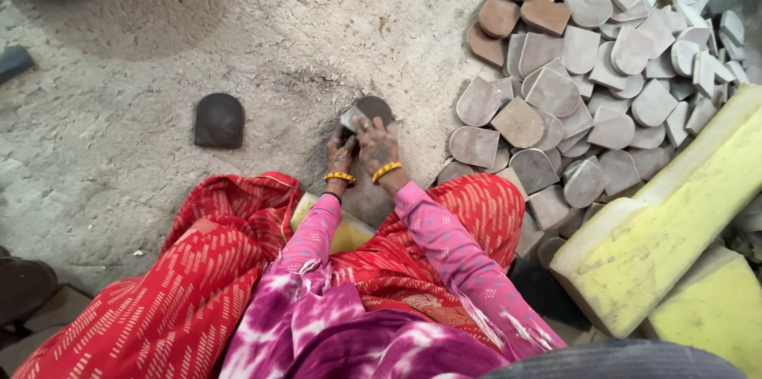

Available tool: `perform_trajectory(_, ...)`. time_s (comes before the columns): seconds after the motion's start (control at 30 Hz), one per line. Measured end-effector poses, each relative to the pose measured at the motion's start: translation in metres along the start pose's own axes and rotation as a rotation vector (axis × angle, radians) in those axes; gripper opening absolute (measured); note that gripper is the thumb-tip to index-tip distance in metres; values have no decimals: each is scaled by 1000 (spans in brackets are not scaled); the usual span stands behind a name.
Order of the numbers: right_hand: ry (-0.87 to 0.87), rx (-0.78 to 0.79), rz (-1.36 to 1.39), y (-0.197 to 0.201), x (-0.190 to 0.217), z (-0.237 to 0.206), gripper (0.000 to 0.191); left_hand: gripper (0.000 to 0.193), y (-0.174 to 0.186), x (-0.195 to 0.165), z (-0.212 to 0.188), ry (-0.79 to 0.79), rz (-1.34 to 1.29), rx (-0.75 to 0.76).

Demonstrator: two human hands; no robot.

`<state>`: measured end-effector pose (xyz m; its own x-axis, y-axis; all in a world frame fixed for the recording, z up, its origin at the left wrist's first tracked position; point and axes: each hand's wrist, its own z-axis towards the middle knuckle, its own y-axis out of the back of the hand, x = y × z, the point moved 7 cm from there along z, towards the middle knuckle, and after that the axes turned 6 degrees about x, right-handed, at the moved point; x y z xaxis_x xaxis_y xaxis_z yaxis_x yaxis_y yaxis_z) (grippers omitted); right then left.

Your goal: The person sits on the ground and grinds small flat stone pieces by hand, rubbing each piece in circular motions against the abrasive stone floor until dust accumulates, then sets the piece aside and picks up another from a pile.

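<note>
While we sit on the dusty floor (119, 53), both our hands are on one dark round-topped piece (373, 107) in front of our knees. Our left hand (340, 150) curls around its near edge, and our right hand (379, 145) presses on it with fingers close together, pinching it. The big pile of grey pieces (587, 93) lies to the right of it. Another dark piece (219, 120) lies alone, well to its left. We think a firm, steady hold works best here.

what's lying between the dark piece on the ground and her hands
Nothing: in the head view, only bare dusty floor separates the lone dark piece from the left hand.
</note>
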<state>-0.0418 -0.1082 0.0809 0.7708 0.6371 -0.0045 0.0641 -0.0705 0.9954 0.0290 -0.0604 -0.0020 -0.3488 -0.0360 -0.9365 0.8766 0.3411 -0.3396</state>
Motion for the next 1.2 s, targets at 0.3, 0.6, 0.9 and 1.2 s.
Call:
perform_trajectory(0.3, -139, -186, -8, 13, -11, -2, 46, 37, 4, 2, 0, 94, 209, -61)
perform_trajectory(0.6, -142, -48, 114, 0, -6, 1, 48, 45, 13, 5, -2, 166, 548, -81)
perform_trajectory(0.9, -60, -167, 26, 9, 8, 0, 54, 43, 14, -2, 0, 124, 297, -71)
perform_trajectory(1.2, -93, -62, -1, -5, 9, 0, 55, 43, 16, 2, 3, 104, 225, -67)
